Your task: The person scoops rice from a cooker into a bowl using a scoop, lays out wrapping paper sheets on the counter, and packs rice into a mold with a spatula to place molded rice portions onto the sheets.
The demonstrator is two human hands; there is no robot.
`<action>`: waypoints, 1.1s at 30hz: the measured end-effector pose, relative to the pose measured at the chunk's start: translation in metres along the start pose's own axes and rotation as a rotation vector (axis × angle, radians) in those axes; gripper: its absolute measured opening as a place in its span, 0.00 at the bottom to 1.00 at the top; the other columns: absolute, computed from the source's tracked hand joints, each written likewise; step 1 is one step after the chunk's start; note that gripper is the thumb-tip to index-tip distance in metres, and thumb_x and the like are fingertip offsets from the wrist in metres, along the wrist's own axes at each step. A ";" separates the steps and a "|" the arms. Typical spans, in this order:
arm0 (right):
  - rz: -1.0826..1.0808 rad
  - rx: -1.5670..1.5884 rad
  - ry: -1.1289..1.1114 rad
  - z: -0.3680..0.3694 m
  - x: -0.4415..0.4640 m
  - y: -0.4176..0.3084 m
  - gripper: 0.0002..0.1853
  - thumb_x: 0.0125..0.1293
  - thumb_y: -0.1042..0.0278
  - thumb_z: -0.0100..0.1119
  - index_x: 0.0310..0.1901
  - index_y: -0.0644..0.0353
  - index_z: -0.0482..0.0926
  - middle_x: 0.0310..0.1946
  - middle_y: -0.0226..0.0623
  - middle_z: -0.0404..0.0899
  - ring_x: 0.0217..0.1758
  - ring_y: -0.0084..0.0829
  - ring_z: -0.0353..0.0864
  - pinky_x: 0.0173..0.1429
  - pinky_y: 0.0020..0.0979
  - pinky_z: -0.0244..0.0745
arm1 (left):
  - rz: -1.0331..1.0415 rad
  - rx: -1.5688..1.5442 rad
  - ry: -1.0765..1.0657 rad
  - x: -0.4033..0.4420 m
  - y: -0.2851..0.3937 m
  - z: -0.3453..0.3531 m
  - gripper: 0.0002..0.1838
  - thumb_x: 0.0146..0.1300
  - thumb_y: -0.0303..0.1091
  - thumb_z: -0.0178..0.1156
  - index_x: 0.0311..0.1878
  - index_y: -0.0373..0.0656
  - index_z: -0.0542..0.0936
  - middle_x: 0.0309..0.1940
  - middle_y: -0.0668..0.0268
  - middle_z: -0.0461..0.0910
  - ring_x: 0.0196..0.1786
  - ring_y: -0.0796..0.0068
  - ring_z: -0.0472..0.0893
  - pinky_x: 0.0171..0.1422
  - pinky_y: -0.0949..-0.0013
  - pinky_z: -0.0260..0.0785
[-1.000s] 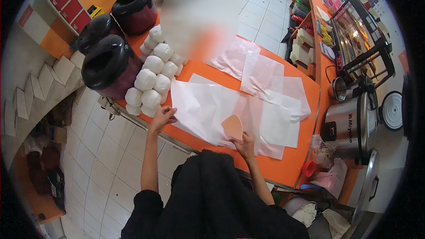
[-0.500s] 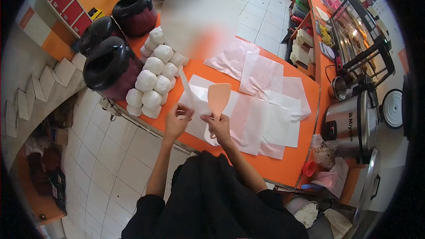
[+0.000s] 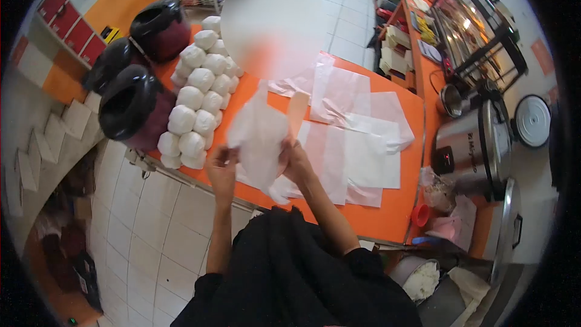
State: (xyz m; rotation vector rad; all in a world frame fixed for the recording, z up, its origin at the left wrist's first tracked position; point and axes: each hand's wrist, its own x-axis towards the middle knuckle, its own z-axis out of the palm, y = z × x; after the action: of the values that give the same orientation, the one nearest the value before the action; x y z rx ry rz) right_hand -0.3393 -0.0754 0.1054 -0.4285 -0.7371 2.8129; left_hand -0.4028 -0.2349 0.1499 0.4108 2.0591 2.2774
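- Over the orange table (image 3: 396, 218), near side: a white paper sheet (image 3: 260, 136); uneven pulling could tear it.
- Left hand (image 3: 221, 169) pinches its left edge.
- Right hand (image 3: 295, 160) grips rice paddle (image 3: 296, 112) and right edge; the paddle might crease it.

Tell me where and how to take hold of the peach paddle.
Probably by its lower end, from the right: the peach paddle points away from the person, its blade sticking out beyond the right hand, while raised white paper crowds its left. The handle itself is hidden.
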 end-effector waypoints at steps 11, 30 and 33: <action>-0.840 -0.470 0.825 -0.221 -0.096 -0.309 0.11 0.60 0.57 0.60 0.33 0.55 0.73 0.15 0.19 0.66 0.13 0.10 0.63 0.11 0.16 0.58 | -0.202 0.178 0.148 0.034 -0.180 -0.068 0.13 0.68 0.31 0.49 0.51 0.34 0.66 0.37 0.61 0.75 0.36 0.76 0.74 0.39 0.73 0.68; -0.515 -2.319 0.737 -0.331 -0.071 -0.357 0.18 0.59 0.56 0.61 0.45 0.60 0.76 0.30 0.52 0.78 0.33 0.54 0.77 0.36 0.45 0.72 | -0.338 0.490 0.328 0.017 -0.211 -0.050 0.18 0.66 0.32 0.51 0.52 0.27 0.65 0.44 0.48 0.75 0.46 0.57 0.76 0.51 0.62 0.67; -0.484 -2.205 0.722 -0.337 -0.078 -0.336 0.20 0.57 0.55 0.62 0.46 0.60 0.76 0.34 0.52 0.78 0.37 0.53 0.77 0.39 0.44 0.72 | -0.332 0.889 0.433 0.013 -0.203 -0.052 0.20 0.63 0.29 0.52 0.55 0.28 0.61 0.50 0.44 0.69 0.54 0.51 0.70 0.58 0.58 0.62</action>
State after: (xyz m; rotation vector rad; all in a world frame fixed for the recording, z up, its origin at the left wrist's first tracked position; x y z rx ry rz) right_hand -0.1162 0.3418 0.0121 -1.0357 -2.6046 0.2374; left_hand -0.4564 -0.2591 -0.0514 -0.4352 2.9823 1.2374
